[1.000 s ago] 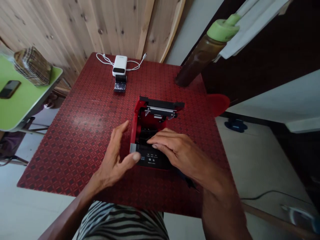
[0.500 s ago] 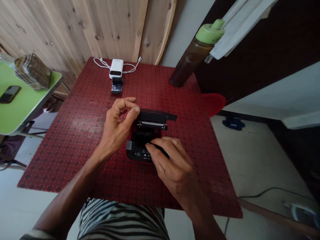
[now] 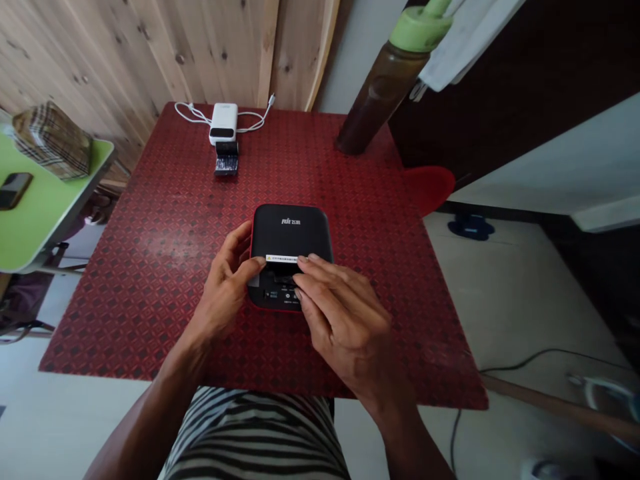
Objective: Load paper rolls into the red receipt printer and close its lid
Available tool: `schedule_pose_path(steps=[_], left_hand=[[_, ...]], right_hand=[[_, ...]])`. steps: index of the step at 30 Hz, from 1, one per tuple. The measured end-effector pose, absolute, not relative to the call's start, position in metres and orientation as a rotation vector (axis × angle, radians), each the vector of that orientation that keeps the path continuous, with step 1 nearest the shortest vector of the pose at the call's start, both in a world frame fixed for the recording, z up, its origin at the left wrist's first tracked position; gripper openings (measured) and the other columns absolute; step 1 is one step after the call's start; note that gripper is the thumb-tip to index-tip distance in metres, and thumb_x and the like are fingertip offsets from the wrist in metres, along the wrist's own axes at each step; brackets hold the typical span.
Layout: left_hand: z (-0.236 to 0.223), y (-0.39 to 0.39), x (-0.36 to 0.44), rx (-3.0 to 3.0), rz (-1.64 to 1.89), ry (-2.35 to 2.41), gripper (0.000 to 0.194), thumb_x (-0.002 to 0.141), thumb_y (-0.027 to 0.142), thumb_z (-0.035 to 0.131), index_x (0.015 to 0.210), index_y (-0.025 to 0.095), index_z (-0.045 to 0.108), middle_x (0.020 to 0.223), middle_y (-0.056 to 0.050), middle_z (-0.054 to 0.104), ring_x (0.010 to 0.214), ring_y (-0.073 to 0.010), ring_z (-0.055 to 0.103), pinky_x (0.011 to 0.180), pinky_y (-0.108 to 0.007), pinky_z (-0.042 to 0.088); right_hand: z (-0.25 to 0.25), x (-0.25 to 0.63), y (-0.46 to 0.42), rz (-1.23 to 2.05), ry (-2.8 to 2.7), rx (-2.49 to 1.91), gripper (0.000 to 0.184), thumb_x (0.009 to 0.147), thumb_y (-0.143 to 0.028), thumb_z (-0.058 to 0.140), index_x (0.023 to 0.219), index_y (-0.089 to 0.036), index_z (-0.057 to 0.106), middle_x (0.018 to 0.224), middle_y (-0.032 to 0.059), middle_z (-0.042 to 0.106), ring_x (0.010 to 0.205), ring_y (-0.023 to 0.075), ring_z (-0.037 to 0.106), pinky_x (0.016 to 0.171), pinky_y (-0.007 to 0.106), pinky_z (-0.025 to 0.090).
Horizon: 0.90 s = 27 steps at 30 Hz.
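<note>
A small black and red printer (image 3: 290,233) sits in the middle of the red patterned table (image 3: 165,220), its black lid down flat. My left hand (image 3: 227,283) rests against the printer's left front corner, thumb on the lid's front edge, fingers curled along its side. My right hand (image 3: 340,317) lies over the front right part, fingertips pressed on the lid's front edge by a white label strip. Both hands touch the printer without lifting it.
At the table's far edge lie a white power bank (image 3: 223,123) with a white cable and a small dark device (image 3: 226,160). A brown bottle with a green cap (image 3: 383,87) stands at the far right. A green side table (image 3: 40,200) with a phone and checked pouch is left.
The printer's lid was standing open and is now shut flat. My left hand came down from the lid's upper edge to the front left corner; my right hand stayed at the front.
</note>
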<state>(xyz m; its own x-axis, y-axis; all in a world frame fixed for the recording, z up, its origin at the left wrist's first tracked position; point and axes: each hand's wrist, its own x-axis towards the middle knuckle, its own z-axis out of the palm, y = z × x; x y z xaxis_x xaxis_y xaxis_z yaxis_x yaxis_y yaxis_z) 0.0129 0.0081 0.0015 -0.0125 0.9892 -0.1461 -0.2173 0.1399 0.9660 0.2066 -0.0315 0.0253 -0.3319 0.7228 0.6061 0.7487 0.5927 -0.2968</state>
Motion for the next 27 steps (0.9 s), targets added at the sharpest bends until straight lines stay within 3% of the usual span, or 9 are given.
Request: schedule_pose_path(steps=[8,15,19,22,27], left_hand=[[-0.007,0.005,0.012,0.993,1.210,1.132,0.063,0.099,0.035,0.075,0.160,0.030,0.062,0.170,-0.010,0.066,0.158,-0.0334,0.063,0.129,-0.052,0.054],[-0.011,-0.009,0.006,1.035,1.238,1.175,0.058,0.102,0.046,0.080,0.157,0.031,0.068,0.169,-0.010,0.068,0.159,-0.0359,0.062,0.132,-0.058,0.051],[-0.014,-0.019,0.001,1.030,1.233,1.179,0.052,0.106,0.044,0.073,0.156,0.033,0.072,0.169,-0.009,0.068,0.164,-0.0384,0.056,0.130,-0.064,0.052],[-0.016,-0.022,0.001,0.980,1.245,1.156,0.055,0.101,0.040,0.077,0.156,0.031,0.072,0.168,-0.008,0.069,0.161,-0.0381,0.059,0.134,-0.064,0.047],[-0.011,-0.019,0.005,0.920,1.244,1.142,0.057,0.093,0.031,0.080,0.149,0.030,0.073,0.160,-0.007,0.075,0.155,-0.0351,0.065,0.134,-0.058,0.047]], right_hand=[[0.021,0.203,-0.029,-0.004,-2.060,-1.160,0.023,0.111,-0.007,0.065,0.118,-0.021,0.081,0.125,0.0102,0.091,0.121,0.0276,0.088,0.105,0.045,0.072],[0.021,0.228,-0.027,0.192,-1.878,-1.205,0.033,0.113,-0.020,0.068,0.143,-0.030,0.077,0.141,0.0091,0.086,0.133,0.0304,0.083,0.115,0.055,0.067],[0.010,0.254,0.000,0.341,-1.588,-1.362,0.026,0.114,-0.043,0.069,0.132,-0.031,0.083,0.132,0.0076,0.089,0.118,0.0298,0.086,0.106,0.050,0.069],[-0.004,0.265,0.021,0.522,-1.581,-1.425,0.036,0.112,-0.058,0.067,0.118,-0.029,0.087,0.120,0.0066,0.092,0.113,0.0307,0.087,0.100,0.047,0.068],[-0.014,0.264,0.027,0.630,-1.634,-1.453,0.042,0.109,-0.066,0.067,0.112,-0.030,0.089,0.110,0.0044,0.092,0.102,0.0291,0.087,0.091,0.042,0.066]])
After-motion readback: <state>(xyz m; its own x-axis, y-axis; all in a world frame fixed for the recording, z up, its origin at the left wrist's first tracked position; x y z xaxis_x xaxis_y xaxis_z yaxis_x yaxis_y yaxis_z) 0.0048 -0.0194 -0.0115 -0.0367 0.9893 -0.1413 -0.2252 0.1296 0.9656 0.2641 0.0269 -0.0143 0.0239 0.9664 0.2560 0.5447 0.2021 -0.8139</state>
